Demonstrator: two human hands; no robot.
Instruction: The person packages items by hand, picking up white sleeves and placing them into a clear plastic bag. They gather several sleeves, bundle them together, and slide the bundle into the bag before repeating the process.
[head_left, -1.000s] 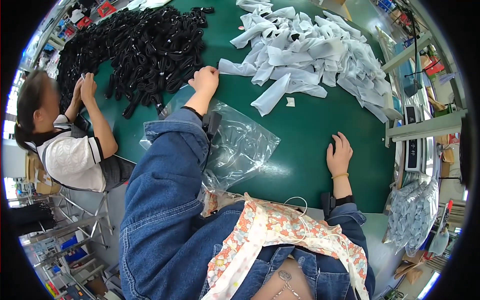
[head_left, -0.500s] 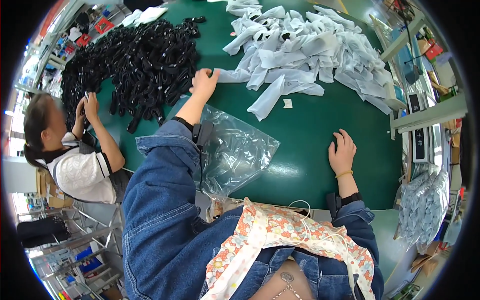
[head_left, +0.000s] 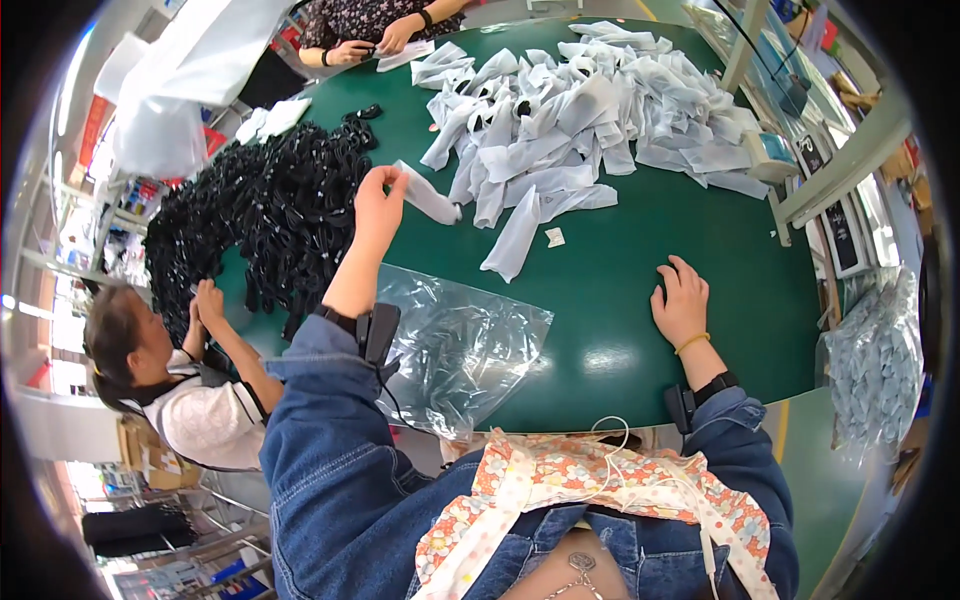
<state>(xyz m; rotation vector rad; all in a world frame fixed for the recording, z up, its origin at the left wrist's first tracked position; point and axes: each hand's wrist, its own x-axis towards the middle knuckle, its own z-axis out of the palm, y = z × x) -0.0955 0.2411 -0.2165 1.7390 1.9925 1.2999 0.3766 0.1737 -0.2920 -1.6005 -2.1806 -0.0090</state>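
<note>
My left hand (head_left: 378,212) reaches to the far left of the green table. Its fingers pinch one end of a frosted white plastic pouch (head_left: 432,197), which slants down to the right with a dark bit at its far end. My right hand (head_left: 684,302) lies on the tabletop at the right, fingers stretched, holding nothing. A large clear plastic bag (head_left: 460,345) lies flat between my forearms. Beyond my hands spreads a big heap of similar frosted pouches (head_left: 600,110). Left of my left hand is a pile of black bundled cords (head_left: 290,200).
A co-worker (head_left: 190,390) handles something at the left edge, and another person's hands (head_left: 380,42) hold a white pouch at the far side. A small white paper piece (head_left: 555,237) lies mid-table. Metal posts (head_left: 850,165) and a filled clear bag (head_left: 875,350) stand at the right.
My left hand has shifted slightly left and nearer, and the pouch at its fingers has come away from the heap. My right hand stays on the table. The view has tilted, bringing in the far person.
</note>
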